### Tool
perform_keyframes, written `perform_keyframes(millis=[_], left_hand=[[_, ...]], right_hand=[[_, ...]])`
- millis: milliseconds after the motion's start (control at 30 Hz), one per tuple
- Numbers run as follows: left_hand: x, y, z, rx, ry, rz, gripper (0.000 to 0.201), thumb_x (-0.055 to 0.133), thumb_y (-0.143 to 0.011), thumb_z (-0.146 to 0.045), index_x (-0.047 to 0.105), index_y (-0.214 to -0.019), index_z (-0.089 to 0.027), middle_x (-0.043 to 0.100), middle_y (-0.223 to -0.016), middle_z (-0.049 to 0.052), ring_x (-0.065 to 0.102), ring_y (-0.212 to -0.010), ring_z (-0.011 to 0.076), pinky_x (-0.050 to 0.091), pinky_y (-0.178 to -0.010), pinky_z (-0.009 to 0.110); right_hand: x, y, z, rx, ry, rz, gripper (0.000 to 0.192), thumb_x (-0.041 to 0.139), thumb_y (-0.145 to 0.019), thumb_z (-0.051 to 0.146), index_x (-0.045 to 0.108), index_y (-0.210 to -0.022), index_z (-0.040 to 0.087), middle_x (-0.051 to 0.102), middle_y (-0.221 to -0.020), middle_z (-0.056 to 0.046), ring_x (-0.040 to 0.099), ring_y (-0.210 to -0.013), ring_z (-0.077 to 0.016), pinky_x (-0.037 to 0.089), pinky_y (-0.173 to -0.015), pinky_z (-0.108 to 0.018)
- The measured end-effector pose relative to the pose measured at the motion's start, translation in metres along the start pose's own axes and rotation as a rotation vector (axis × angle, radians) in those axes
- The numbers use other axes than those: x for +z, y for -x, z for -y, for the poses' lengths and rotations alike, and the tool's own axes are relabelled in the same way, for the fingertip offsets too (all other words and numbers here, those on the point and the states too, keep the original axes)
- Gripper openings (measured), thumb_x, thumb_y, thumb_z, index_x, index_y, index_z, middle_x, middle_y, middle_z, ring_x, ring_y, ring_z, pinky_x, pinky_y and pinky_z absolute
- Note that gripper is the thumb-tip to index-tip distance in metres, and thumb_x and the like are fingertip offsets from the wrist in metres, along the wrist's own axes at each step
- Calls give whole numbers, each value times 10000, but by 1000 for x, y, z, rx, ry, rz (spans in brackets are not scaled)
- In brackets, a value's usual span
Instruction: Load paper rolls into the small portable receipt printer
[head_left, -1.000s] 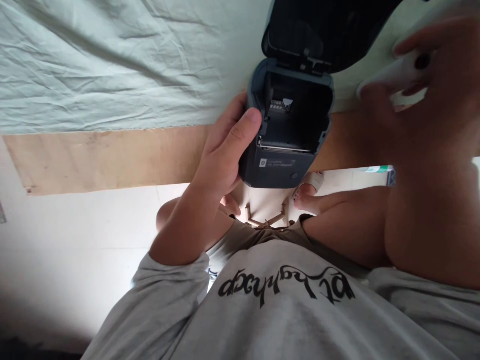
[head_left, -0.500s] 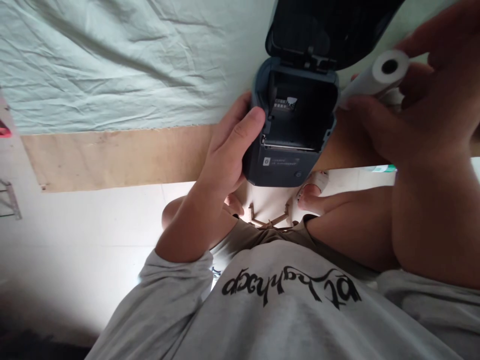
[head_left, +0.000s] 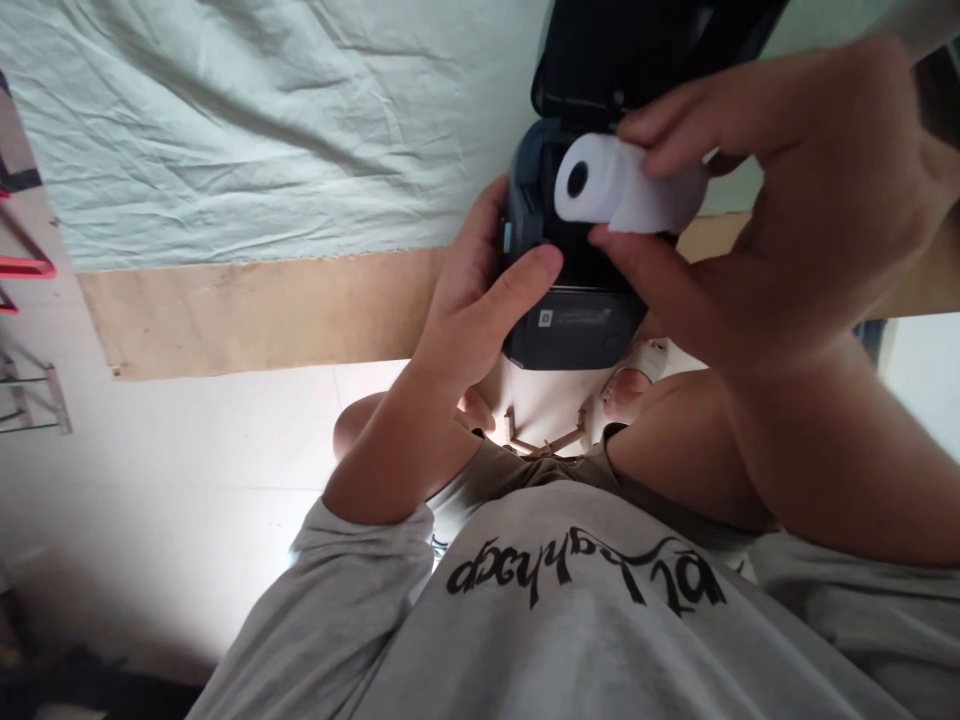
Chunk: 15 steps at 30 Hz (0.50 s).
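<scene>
My left hand (head_left: 487, 285) grips the left side of a dark portable label printer (head_left: 574, 335), its thumb over the edge of the paper bay. The printer's black lid (head_left: 645, 60) stands swung up, away from me. Between the thumb and fingers of my right hand (head_left: 765, 190) is a white paper roll (head_left: 600, 180) with a dark core hole facing left. The roll lies tilted over the mouth of the bay, with a loose flap of paper on its near side. Whether it touches the bay floor is hidden.
A pale green cloth (head_left: 262, 130) covers the table, and a bare wooden edge (head_left: 262, 315) runs along its front. Below are my legs and a pale floor (head_left: 225, 430). A red frame-like item (head_left: 26, 265) and a metal rack (head_left: 37, 395) stand at far left.
My right hand has brought the paper roll leftward from beside the printer to over its bay, turning it so the core hole faces left. My left hand keeps its hold on the printer.
</scene>
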<state>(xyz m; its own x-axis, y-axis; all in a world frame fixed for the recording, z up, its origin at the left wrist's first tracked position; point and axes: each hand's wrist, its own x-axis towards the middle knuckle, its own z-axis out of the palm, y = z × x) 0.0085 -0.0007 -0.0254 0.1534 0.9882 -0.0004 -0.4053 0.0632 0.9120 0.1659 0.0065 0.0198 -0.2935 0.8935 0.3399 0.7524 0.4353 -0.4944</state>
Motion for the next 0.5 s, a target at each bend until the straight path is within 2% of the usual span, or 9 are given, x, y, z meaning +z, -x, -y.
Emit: perform_keyframes(millis=[67, 167, 233, 333, 400, 500], left_hand=[[-6, -2, 2, 9, -13, 74, 411, 600, -702, -393, 479, -1044, -199, 526, -1044, 38, 518, -959, 158, 428, -842, 240], [-16, -5, 4, 6, -78, 178, 431, 600, -706, -406, 471, -1068, -212, 507, -1102, 37, 500, -1031, 177, 418, -902, 265], [-19, -5, 5, 8, -110, 181, 405, 576, -725, -413, 472, -1059, -207, 504, -1113, 43, 484, -1071, 189, 401, -939, 287], [-19, -5, 5, 31, -107, 162, 421, 572, -721, -427, 479, -1060, -196, 481, -1165, 46, 439, -1146, 214, 349, -1014, 310], [-19, -6, 7, 65, -58, 165, 472, 565, -716, -453, 459, -1091, -186, 455, -1200, 54, 409, -1177, 228, 335, -1033, 323], [-19, -7, 10, 105, -23, 202, 601, 601, -689, -427, 361, -1194, -206, 422, -1217, 42, 412, -1172, 222, 369, -1005, 325]], right_hand=[[2, -3, 0, -157, 149, -54, 267, 507, -728, 336, 492, -951, 191, 520, -1059, 72, 527, -967, -59, 423, -832, -210], [5, -6, -4, -164, 142, -63, 201, 522, -721, 302, 507, -886, 186, 539, -1020, 93, 543, -940, -54, 437, -831, -220], [5, -7, -6, -176, 89, -58, 153, 548, -697, 262, 537, -832, 190, 534, -1034, 105, 537, -947, -60, 432, -836, -228], [3, -5, -6, -284, 21, -103, 146, 597, -636, 202, 557, -775, 184, 551, -972, 72, 520, -893, -78, 408, -798, -234], [3, -2, -5, -366, -38, -126, 182, 622, -608, 198, 553, -776, 196, 560, -884, 59, 512, -830, -75, 394, -753, -233], [7, 2, -6, -456, -66, -82, 216, 641, -595, 227, 543, -787, 219, 563, -844, 73, 516, -773, -59, 384, -722, -232]])
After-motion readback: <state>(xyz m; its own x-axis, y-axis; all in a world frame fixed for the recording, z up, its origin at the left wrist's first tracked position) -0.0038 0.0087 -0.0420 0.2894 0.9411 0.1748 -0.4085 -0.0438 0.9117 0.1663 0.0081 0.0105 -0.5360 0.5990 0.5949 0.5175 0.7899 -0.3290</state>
